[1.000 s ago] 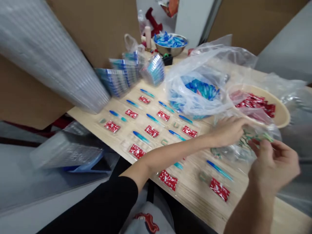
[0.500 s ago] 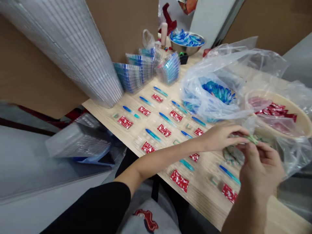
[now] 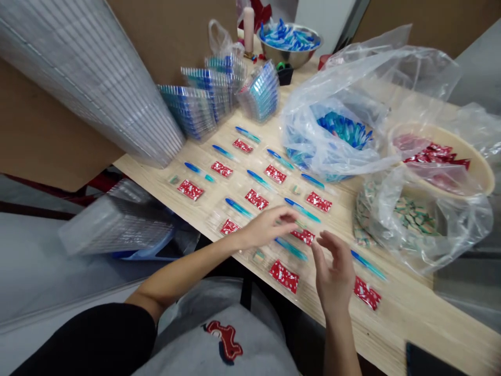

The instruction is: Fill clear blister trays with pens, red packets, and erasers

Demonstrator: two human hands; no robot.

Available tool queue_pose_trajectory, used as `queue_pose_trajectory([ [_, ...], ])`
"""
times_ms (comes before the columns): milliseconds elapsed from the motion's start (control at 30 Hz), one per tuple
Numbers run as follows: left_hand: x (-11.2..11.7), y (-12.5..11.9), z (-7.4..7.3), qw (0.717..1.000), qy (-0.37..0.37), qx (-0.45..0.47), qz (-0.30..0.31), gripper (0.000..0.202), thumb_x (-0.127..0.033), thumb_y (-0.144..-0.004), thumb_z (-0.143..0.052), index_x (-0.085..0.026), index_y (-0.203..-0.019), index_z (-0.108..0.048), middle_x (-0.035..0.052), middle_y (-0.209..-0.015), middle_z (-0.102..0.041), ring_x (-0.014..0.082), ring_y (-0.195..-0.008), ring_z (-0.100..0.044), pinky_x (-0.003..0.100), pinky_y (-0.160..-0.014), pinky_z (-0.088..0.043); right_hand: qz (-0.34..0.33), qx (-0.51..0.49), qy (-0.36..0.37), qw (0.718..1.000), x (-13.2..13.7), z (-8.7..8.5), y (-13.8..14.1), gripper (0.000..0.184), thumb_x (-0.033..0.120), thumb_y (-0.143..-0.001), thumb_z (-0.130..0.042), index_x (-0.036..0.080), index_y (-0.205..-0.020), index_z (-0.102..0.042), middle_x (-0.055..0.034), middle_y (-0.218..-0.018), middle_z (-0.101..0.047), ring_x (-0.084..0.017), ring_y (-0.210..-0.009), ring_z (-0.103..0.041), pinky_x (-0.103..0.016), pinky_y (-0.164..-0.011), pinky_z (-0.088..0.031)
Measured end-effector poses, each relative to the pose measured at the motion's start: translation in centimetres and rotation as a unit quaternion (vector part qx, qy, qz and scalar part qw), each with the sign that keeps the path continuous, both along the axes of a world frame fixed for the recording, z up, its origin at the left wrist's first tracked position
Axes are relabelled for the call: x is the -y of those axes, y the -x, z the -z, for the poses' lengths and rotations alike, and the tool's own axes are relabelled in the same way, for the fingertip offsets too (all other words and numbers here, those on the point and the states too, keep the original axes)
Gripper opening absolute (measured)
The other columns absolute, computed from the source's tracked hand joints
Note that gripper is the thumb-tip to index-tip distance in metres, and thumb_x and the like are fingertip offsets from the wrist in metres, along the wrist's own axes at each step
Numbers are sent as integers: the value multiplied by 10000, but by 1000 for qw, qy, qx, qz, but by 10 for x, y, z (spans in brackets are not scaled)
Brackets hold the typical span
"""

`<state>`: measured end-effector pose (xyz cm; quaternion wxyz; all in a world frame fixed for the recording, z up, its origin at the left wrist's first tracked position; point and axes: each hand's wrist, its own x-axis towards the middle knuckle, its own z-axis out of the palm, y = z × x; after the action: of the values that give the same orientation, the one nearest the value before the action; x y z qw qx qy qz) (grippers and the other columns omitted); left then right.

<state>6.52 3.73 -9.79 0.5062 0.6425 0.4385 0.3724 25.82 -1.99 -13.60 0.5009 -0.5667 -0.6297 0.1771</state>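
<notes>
My left hand (image 3: pixel 272 225) hovers over the middle trays, thumb and fingers curled together around a small blurred greenish block (image 3: pixel 299 225) at the fingertips. Beneath it lie a red patterned packet (image 3: pixel 303 236) and a blue-green pen (image 3: pixel 291 249). To its right, my right hand (image 3: pixel 335 269) is raised with thumb and fingers apart, and I see nothing in it. Shallow clear trays stand in rows, each with a pen and a red packet (image 3: pixel 284 275). Some also hold a small green block (image 3: pixel 258 256).
A clear bag of small green striped blocks (image 3: pixel 417 216) sits at right, by a cream basin (image 3: pixel 483 175) of red packets. Behind are a bag of blue pieces (image 3: pixel 344 130), a metal bowl (image 3: pixel 291 56), filled tray stacks (image 3: pixel 190 112) and a tall stack of clear trays (image 3: pixel 117 89).
Both hands have moved left from beside the bag of green blocks to above the trays. They were together around a light green thing and are now apart. The view has shifted slightly.
</notes>
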Motion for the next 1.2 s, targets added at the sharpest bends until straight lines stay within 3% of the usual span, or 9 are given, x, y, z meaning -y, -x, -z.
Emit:
queue_pose_trajectory([
  [100,-25,50,2,990,19,-65,-120,82,-207,-805,-599,-157,-865,-623,33,-890,-670,143,-857,-604,282,-847,-468,78,128,-87,985,29,21,-16,252,250,-882,-625,157,-1116,-612,-112,-1006,-662,-220,-970,-638,-423,-864,-519],
  [200,-56,105,1,961,54,-154,-223,90,-234,-785,-597,-155,-819,-624,30,-861,-688,151,-830,-605,267,-819,-450,128,164,-85,974,61,47,-27,258,194,-891,-602,143,-1145,-605,-144,-1053,-635,-249,-1024,-615,-459,-880,-505],
  [267,-69,130,1,946,72,-229,-218,100,-251,-754,-612,-154,-768,-634,21,-817,-692,155,-799,-601,250,-771,-436,147,165,-63,973,78,63,-29,264,191,-892,-596,142,-1152,-607,-159,-1089,-614,-267,-1055,-600,-469,-881,-501],
  [333,-77,141,1,934,82,-303,-168,102,-258,-723,-622,-159,-701,-635,1,-733,-673,152,-743,-584,236,-710,-417,161,154,-43,974,89,75,-27,262,195,-893,-591,141,-1149,-612,-170,-1120,-596,-279,-1081,-586,-476,-888,-496],
  [433,-83,140,5,916,75,-383,-96,133,-279,-709,-604,-169,-637,-620,-21,-625,-625,146,-667,-553,230,-640,-389,173,138,-33,975,94,83,-23,259,191,-894,-583,145,-1147,-616,-172,-1146,-584,-284,-1111,-570,-490,-913,-485],
  [533,-88,133,12,887,54,-453,-73,140,-283,-703,-583,-169,-646,-642,0,-647,-646,167,-686,-570,241,-648,-395,175,130,-34,975,90,85,-21,260,178,-889,-584,147,-1146,-615,-172,-1153,-583,-283,-1126,-566,-501,-926,-483],
  [767,-86,127,25,828,-11,-553,-95,187,-273,-757,-551,-178,-768,-712,79,-862,-696,231,-916,-601,286,-832,-437,175,130,-24,976,88,87,-22,245,190,-891,-579,151,-1130,-617,-174,-1145,-589,-282,-1121,-573,-518,-920,-495],
  [1067,-74,110,20,808,1,-574,-135,296,-207,-799,-515,-111,-1055,-627,174,-1047,-656,308,-1004,-604,369,-850,-440,172,127,-6,977,91,86,-19,270,207,-906,-552,152,-1164,-608,-171,-1149,-588,-279,-1125,-572,-520,-936,-490],
  [1200,-71,111,17,791,-6,-602,-108,200,-221,-819,-473,-176,-920,-639,133,-1044,-668,295,-1040,-601,361,-879,-434,171,142,-8,975,92,88,-19,270,190,-904,-547,165,-1168,-598,-157,-1136,-590,-266,-1100,-582,-496,-906,-508],
])
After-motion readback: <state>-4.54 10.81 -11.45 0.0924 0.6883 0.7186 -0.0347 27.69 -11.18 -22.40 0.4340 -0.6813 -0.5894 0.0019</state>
